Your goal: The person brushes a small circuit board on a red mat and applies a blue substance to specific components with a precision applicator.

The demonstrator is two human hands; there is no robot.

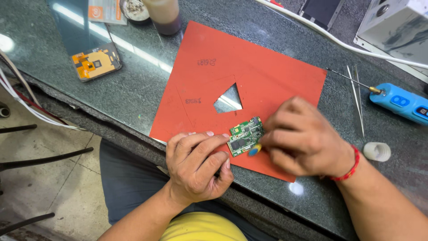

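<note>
A small green circuit board (245,135) lies on a red mat (249,71) near the front edge of the dark worktop. My left hand (197,166) rests at the board's left edge, its fingertips touching it. My right hand (303,138) is closed around a small tool with a blue and yellow tip (254,150) that pokes out at the board's lower right corner. The rest of the tool is hidden inside the fist. The mat has a triangular hole (228,100) just above the board.
A phone screen assembly (84,40) lies at the back left. A blue electric screwdriver (399,101), tweezers (356,100) and a white cap (377,151) sit to the right. A brown bottle (163,15), a small dish (134,10) and a white cable (339,42) are at the back.
</note>
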